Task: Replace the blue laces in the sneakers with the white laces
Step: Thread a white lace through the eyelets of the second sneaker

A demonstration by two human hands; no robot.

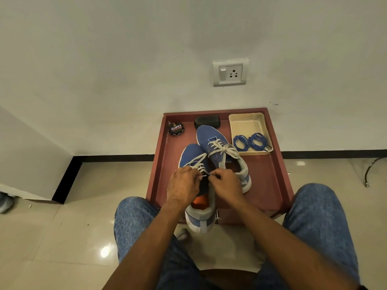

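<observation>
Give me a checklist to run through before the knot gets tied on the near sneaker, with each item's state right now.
1. Blue laces out of both shoes and coiled in the cream tray: ok.
2. Far sneaker laced in white and tied with a bow: ok.
3. Near sneaker laced in white up the front: ok on the rows that show; the top eyelets are hidden by the hands, cannot tell.
4. Left hand and right hand each pinching a white lace end: ok.
5. Lace ends of equal length: cannot tell.
6. Near sneaker steady: not ok, its heel overhangs the red table edge.
</observation>
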